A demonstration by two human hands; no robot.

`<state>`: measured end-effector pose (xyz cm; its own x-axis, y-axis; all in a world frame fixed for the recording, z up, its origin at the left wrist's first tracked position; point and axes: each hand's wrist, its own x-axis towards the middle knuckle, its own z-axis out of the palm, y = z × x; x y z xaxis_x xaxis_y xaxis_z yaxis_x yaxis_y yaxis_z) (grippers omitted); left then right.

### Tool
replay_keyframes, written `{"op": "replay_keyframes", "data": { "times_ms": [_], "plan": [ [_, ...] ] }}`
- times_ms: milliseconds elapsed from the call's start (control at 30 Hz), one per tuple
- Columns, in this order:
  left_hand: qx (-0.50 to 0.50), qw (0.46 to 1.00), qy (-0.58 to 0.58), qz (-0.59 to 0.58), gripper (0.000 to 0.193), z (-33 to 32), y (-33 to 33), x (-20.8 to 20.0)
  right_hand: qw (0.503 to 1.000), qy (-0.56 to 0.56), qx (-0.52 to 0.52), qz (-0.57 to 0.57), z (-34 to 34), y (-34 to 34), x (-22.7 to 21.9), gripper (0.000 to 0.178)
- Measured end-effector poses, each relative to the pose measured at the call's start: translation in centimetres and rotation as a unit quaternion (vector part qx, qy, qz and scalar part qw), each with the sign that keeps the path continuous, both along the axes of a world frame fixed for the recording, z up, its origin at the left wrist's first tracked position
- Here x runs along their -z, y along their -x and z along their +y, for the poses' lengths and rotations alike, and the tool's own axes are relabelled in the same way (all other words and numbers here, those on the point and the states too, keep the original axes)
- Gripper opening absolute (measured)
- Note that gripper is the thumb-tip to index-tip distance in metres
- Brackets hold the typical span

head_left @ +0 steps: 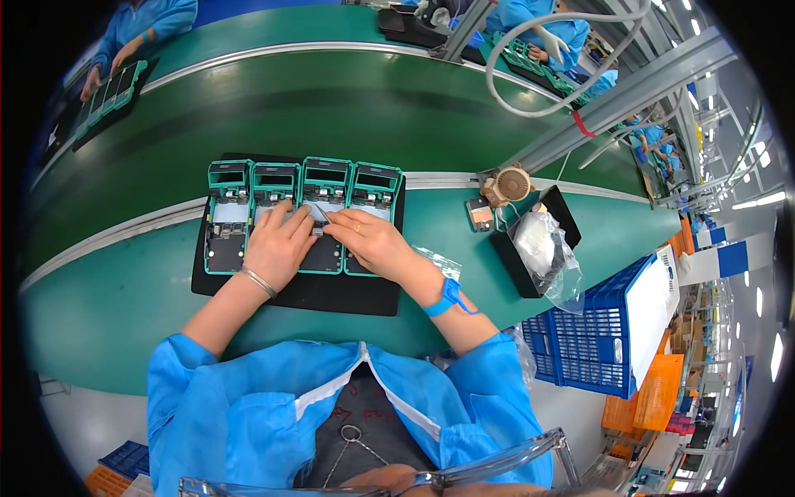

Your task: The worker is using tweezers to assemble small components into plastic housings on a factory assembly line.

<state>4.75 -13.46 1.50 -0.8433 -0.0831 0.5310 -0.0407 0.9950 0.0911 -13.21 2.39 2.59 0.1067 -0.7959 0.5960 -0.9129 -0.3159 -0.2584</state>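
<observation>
Four-sided teal frames with black and silver innards stand side by side on a black mat (339,296): the leftmost device housing (227,217), a second device housing (273,178), a third device housing (325,176) and the rightmost device housing (377,178). My left hand (280,242) lies over the second and third housings, fingers stretched and apart, fingertips at the third one's middle. My right hand (373,242) is closed in a pinch on thin metal tweezers (321,213), whose tip points into the third housing. My fingers hide the small parts beneath.
To the right, a black box (517,269) holds clear plastic bags, beside a small brown fan (511,184). A blue crate (584,335) stands at the table's right edge. Beyond the metal rail runs a green conveyor belt (331,108); co-workers (153,29) handle similar frames across it.
</observation>
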Motion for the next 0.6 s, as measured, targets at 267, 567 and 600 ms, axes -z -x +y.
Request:
{"op": "replay_keyframes", "data": {
  "times_ms": [267, 567, 600],
  "plan": [
    [0.008, 1.000, -0.003, 0.000, 0.038, -0.17, 0.24, 0.28, 1.000, 0.017, -0.009, 0.024, -0.99, 0.02, 0.52, 0.035],
    [0.006, 1.000, 0.002, -0.003, 0.038, -0.12, 0.18, 0.42, 0.999, 0.030, -0.008, 0.042, -1.18, -0.02, 0.38, 0.033],
    [0.000, 1.000, 0.001, -0.006, 0.037, -0.09, 0.13, 0.35, 0.999, 0.030, -0.008, 0.041, -1.22, -0.04, 0.41, 0.033]
  ]
}}
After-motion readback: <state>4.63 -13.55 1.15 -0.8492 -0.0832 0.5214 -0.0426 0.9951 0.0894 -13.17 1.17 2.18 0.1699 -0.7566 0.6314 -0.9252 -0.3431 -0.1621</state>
